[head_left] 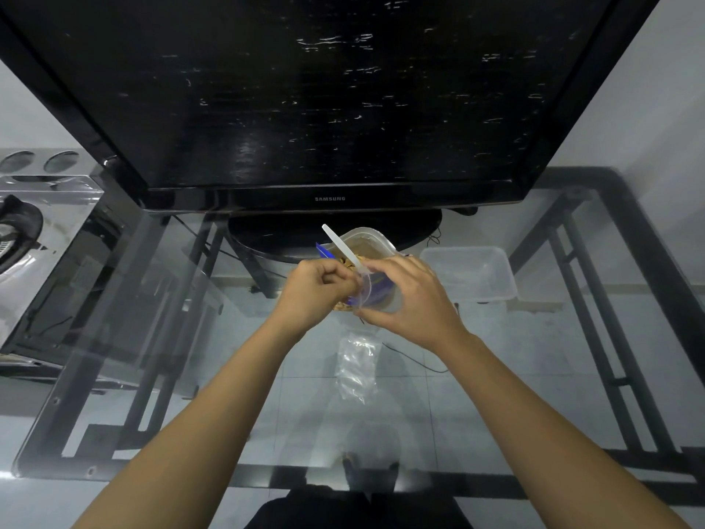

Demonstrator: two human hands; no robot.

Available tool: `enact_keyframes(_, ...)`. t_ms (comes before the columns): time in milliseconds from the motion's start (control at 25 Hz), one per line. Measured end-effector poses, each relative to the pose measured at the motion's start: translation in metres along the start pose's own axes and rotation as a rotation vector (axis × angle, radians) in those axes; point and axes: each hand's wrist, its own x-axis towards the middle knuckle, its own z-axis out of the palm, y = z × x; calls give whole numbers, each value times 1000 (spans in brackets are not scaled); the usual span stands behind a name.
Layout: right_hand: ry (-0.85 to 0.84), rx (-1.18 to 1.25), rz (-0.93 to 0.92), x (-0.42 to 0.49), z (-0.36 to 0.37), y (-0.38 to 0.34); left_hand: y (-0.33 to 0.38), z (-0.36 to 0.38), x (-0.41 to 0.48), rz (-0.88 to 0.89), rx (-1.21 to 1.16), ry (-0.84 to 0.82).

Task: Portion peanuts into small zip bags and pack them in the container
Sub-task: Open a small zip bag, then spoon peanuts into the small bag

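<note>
My left hand (316, 288) and my right hand (404, 295) meet over the glass table, both pinching the top edge of a small clear zip bag (375, 299) between them. Behind the hands lies an open peanut package (366, 244) with blue print and a white plastic spoon (339, 244) sticking out of it. Some peanuts (343, 306) show just under my left hand. An empty clear plastic container (473, 271) stands to the right of my right hand. A pile of empty clear zip bags (356, 366) lies on the glass nearer to me.
A large black television (332, 108) on a round stand fills the back of the glass table (190, 337). A silver appliance (34, 231) sits off the table's left side. Black frame bars run under the glass.
</note>
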Motion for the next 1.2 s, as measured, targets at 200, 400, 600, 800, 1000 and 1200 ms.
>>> enact_keyframes(200, 32, 298, 173, -1, 2, 6, 0, -5, 6, 15, -60, -23)
enact_keyframes(400, 106, 668, 439, 2, 5, 20, -5, -25, 59, -170, 43, 357)
enact_keyframes(600, -6, 690, 512, 11, 12, 37, 5, -16, 81, 26, 223, 137)
enact_keyframes(800, -73, 669, 504, 13, 11, 47, 2, -13, 67, 194, 329, 12)
enact_keyframes(1000, -105, 695, 500, 13, 8, 53, 0, -25, 52, 350, 496, 165)
enact_keyframes(1200, -137, 672, 491, 15, 6, 51, -22, -3, 65, -61, 57, 161)
